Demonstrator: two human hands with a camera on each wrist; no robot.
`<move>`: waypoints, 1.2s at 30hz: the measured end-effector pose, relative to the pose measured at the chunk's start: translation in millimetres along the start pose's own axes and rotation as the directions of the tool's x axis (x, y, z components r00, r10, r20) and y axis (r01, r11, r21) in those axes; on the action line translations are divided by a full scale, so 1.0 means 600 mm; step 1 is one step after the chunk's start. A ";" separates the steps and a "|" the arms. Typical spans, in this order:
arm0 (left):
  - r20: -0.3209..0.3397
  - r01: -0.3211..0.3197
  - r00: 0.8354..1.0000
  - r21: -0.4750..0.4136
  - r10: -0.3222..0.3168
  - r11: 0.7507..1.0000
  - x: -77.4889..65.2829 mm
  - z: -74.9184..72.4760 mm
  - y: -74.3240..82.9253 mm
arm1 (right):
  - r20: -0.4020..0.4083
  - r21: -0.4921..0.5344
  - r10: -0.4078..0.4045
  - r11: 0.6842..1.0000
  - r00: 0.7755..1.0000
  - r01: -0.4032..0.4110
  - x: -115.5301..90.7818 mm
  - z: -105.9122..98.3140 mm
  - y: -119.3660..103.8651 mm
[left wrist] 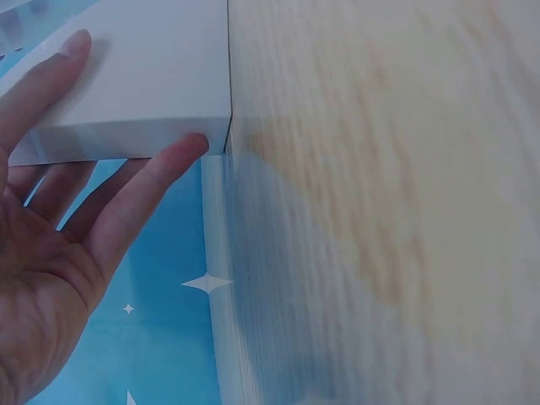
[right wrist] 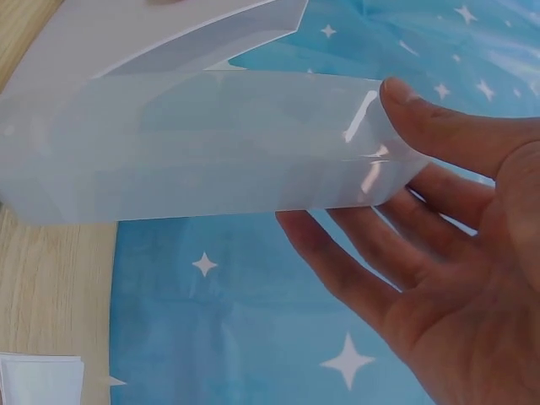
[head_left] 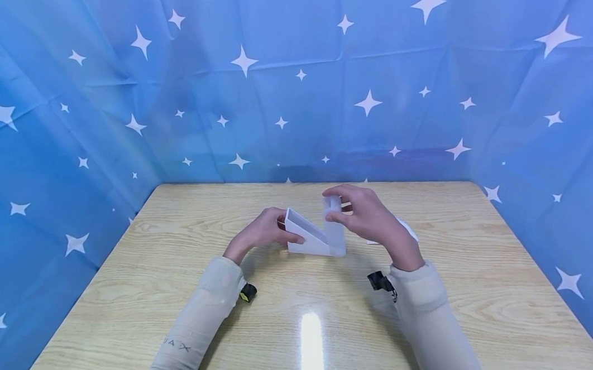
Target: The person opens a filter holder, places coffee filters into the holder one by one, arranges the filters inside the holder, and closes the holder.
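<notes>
A white slant-topped file holder [head_left: 304, 242] stands on the table. My left hand [head_left: 268, 228] grips its tall left end, the thumb [left wrist: 51, 84] on the near side and the fingers round the end wall. Against the holder's low right end stands a tall translucent plastic box [head_left: 336, 240], upright. Its upper end is held in my right hand [head_left: 365, 214], thumb on one side and fingers on the other. In the right wrist view the box [right wrist: 194, 152] looks smooth and frosted, and its contents cannot be made out.
White sheets or cards [right wrist: 40, 381] lie on the table behind my right wrist, partly hidden. The wooden table [head_left: 178, 324] ends at a blue starry cloth [head_left: 290, 112] at the back and sides. Black straps [head_left: 381, 281] hang at the wrists.
</notes>
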State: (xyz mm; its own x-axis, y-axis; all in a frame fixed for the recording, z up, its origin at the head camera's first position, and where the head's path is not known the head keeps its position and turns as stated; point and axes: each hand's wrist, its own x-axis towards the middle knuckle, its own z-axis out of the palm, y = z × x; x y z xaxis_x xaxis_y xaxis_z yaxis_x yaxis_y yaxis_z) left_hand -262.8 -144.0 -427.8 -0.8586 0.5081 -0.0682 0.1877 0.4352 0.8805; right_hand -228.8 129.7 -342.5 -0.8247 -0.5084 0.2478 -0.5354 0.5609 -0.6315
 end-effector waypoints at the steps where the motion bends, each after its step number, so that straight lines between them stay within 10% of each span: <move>1: 0.000 -0.002 1.000 0.001 0.002 1.000 0.001 0.000 0.000 | 0.002 0.000 0.002 1.000 1.000 -0.002 0.000 0.000 0.000; 36: -0.005 0.008 1.000 -0.012 -0.008 1.000 -0.002 0.001 0.006 | 0.027 -0.044 0.069 0.997 0.997 -0.068 -0.010 -0.018 0.009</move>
State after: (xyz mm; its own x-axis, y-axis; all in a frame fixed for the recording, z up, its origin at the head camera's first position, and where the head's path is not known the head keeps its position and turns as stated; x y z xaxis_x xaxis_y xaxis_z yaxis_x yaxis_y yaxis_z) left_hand -260.6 -142.7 -424.9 -0.8626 0.5007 -0.0723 0.1754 0.4301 0.8856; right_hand -228.9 143.0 -339.4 -0.8545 -0.4858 0.1841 -0.4860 0.6224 -0.6135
